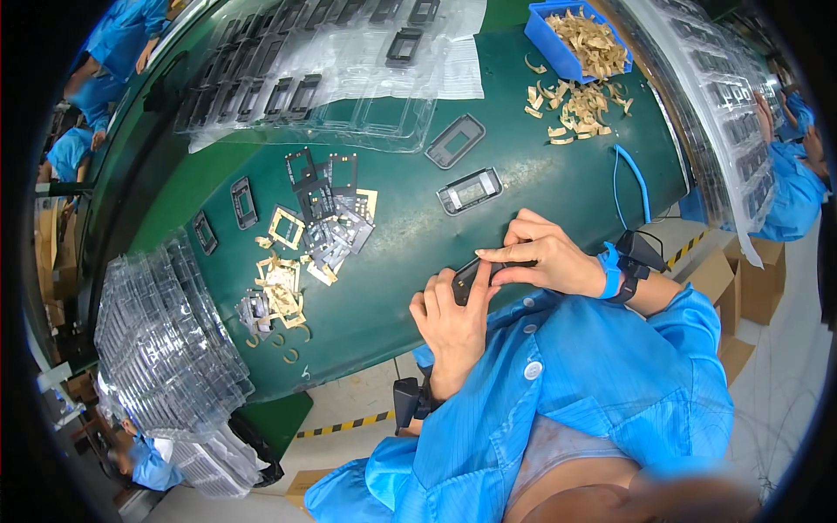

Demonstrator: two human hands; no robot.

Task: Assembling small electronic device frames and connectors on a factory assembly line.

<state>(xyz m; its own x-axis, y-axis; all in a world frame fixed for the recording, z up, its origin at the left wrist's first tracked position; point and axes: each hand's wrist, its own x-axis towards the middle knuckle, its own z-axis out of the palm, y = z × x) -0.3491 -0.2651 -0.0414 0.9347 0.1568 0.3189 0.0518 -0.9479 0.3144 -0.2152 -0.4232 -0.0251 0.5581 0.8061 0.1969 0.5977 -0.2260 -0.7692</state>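
Note:
Near the table's front edge I hold a small black plastic housing (466,281), tilted and partly covered by my fingers. My left hand (453,324) is closed round its near left side. The fingertips of my right hand (549,258) pinch at its upper right end; whether they also grip a small piece there is hidden. Beyond my hands lie a grey rectangular housing (471,191) with a lighter panel inside and another grey frame (455,141) with an opening. To the left is a loose pile of black and silver cut sheets (330,205).
Cream backing scraps (281,288) lie at the left. A blue bin (554,44) of curled tan strips stands far right, with loose strips (582,113) beside it. Clear trays (349,122) hold black frames at the back; stacked trays (157,340) stand left. A blue cord (643,187) lies right.

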